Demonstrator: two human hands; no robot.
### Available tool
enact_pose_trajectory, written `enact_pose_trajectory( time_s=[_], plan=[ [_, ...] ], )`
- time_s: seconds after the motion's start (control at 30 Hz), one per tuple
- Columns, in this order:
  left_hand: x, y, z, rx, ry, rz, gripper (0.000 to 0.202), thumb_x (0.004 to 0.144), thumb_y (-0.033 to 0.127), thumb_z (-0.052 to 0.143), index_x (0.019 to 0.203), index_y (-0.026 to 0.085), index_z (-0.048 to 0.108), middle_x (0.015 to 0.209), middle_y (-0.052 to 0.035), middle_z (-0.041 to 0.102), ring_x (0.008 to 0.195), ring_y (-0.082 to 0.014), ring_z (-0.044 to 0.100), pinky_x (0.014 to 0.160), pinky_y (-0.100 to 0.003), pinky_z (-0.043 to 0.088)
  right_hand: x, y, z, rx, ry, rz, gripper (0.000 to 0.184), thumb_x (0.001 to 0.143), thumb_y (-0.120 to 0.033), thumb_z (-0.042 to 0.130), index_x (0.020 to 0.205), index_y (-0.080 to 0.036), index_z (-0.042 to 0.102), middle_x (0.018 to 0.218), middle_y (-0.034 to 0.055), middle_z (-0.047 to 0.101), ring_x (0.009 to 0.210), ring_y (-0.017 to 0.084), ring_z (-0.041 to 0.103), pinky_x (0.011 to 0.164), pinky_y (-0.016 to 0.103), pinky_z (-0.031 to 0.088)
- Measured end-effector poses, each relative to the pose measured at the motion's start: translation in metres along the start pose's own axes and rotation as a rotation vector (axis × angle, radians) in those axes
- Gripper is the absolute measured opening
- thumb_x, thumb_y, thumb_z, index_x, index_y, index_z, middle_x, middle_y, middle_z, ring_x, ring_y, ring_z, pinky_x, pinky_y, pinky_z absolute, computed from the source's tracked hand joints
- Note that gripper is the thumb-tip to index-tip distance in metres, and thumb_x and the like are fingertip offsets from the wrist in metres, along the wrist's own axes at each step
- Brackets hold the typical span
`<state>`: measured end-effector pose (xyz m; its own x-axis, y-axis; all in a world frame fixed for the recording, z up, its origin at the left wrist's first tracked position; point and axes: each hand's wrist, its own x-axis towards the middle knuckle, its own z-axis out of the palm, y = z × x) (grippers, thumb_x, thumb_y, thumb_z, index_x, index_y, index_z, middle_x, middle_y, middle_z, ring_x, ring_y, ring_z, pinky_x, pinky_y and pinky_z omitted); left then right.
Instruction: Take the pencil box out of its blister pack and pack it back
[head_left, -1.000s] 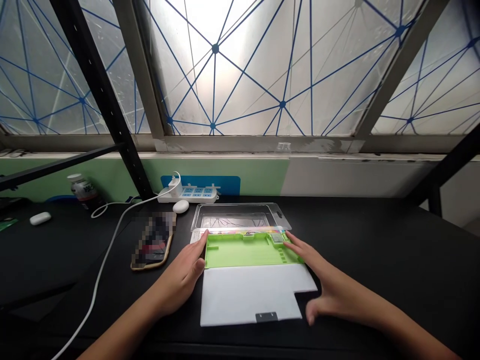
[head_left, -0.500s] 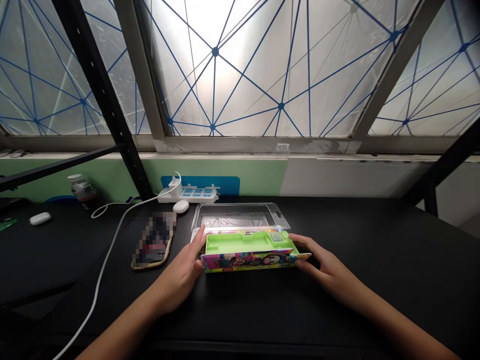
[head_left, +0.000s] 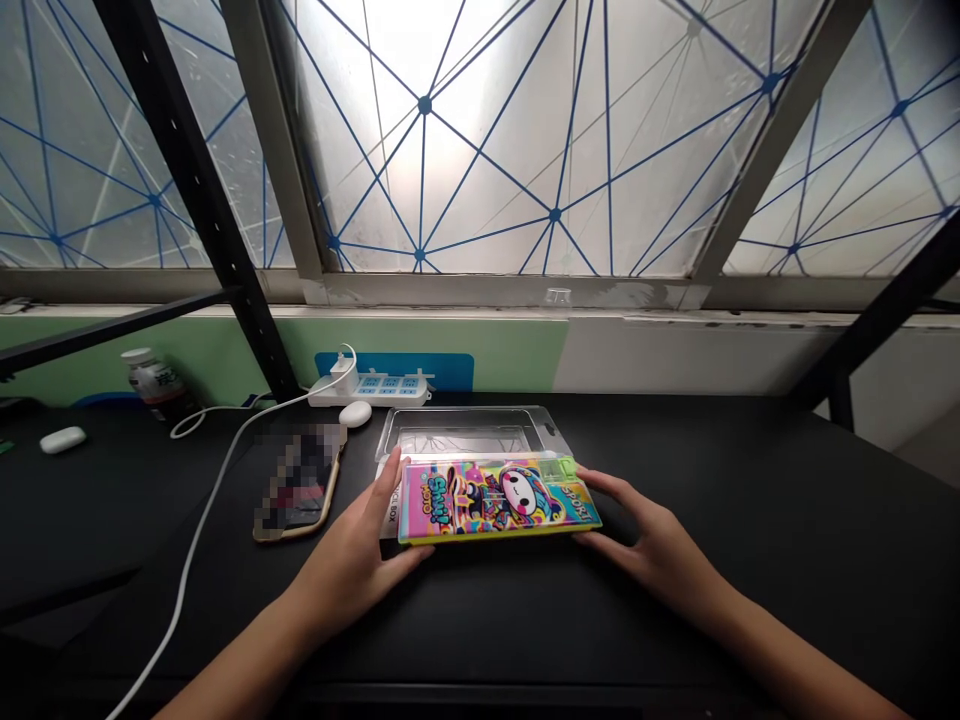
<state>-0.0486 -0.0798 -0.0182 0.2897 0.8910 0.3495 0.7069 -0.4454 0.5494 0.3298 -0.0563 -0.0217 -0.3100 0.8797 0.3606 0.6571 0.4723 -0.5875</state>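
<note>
A colourful pencil box (head_left: 495,497) with a cartoon lid lies closed on the black table (head_left: 750,520). My left hand (head_left: 356,555) holds its left end, fingers curved round the edge and thumb near the front. My right hand (head_left: 649,545) holds the right end, fingers bent against the side. Behind the box lies a clear plastic packaging tray (head_left: 469,432).
A phone (head_left: 296,480) lies left of the box, with a white cable (head_left: 202,520) running past it to a power strip (head_left: 371,388) by the wall. A white earbud case (head_left: 355,413), a bottle (head_left: 154,382) and a second white case (head_left: 62,439) sit further left.
The lid, lying flat open toward me a second ago, has swung up and over the green inside. The pencil box is now closed with both hands at its ends.
</note>
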Motion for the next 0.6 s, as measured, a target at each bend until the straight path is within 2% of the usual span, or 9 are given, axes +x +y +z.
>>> enact_pose_trajectory(
  time_s=[0.07,0.13,0.27,0.37,0.43,0.5,0.6],
  plan=[
    [0.003,0.004,-0.002,0.032,0.108,0.088,0.092,0.090,0.036,0.063,0.159,0.030,0.002,0.158,-0.0111,0.037,0.143,-0.0290,0.040,0.115,-0.043,0.035,0.002,-0.003,-0.003,-0.005,0.076,-0.063,0.051,0.089,-0.038,0.065,0.136,-0.027,0.051,0.141,0.0090,0.059,0.125,0.030,0.059,0.105,0.045,0.051],
    [0.014,0.012,-0.006,0.043,0.211,0.117,0.087,0.091,0.040,0.062,0.159,0.028,0.009,0.160,-0.0119,0.032,0.144,-0.0302,0.036,0.116,-0.043,0.035,0.012,-0.008,-0.007,0.000,0.140,-0.103,0.048,0.089,-0.039,0.066,0.133,-0.026,0.053,0.142,0.0095,0.058,0.126,0.030,0.059,0.103,0.043,0.052],
    [0.061,0.020,-0.019,-0.003,0.304,-0.062,0.089,0.089,0.056,0.063,0.158,0.022,0.018,0.156,-0.0151,0.040,0.141,-0.0340,0.041,0.110,-0.046,0.042,0.059,-0.015,-0.012,0.058,0.216,-0.094,0.047,0.086,-0.046,0.068,0.127,-0.024,0.060,0.128,0.0098,0.068,0.116,0.031,0.065,0.100,0.046,0.054],
    [0.097,0.010,-0.021,0.006,0.281,-0.105,0.084,0.086,0.058,0.066,0.153,0.019,0.033,0.153,-0.0161,0.044,0.141,-0.0361,0.041,0.112,-0.049,0.039,0.096,-0.009,-0.003,0.153,0.257,-0.051,0.047,0.084,-0.048,0.070,0.123,-0.023,0.061,0.131,0.0108,0.066,0.119,0.031,0.063,0.101,0.046,0.053],
    [0.111,0.000,-0.016,-0.003,0.269,-0.135,0.075,0.089,0.052,0.064,0.150,0.018,0.038,0.151,-0.0163,0.047,0.140,-0.0341,0.042,0.112,-0.047,0.039,0.109,0.000,0.009,0.196,0.233,-0.021,0.047,0.083,-0.048,0.070,0.122,-0.023,0.061,0.140,0.0129,0.060,0.121,0.032,0.062,0.101,0.046,0.053],
    [0.114,-0.010,-0.008,0.023,0.246,-0.144,0.070,0.090,0.047,0.063,0.149,0.016,0.041,0.151,-0.0162,0.047,0.142,-0.0324,0.039,0.114,-0.046,0.036,0.112,0.010,0.020,0.195,0.164,0.009,0.047,0.083,-0.048,0.070,0.121,-0.022,0.060,0.146,0.0148,0.054,0.121,0.032,0.063,0.102,0.047,0.052],
    [0.106,-0.022,0.001,0.100,0.173,-0.132,0.066,0.091,0.043,0.061,0.148,0.014,0.042,0.153,-0.0153,0.045,0.146,-0.0319,0.032,0.118,-0.047,0.030,0.106,0.021,0.030,0.148,0.073,0.035,0.048,0.084,-0.050,0.069,0.122,-0.023,0.060,0.148,0.0151,0.051,0.121,0.033,0.062,0.104,0.048,0.051]
  ],
)
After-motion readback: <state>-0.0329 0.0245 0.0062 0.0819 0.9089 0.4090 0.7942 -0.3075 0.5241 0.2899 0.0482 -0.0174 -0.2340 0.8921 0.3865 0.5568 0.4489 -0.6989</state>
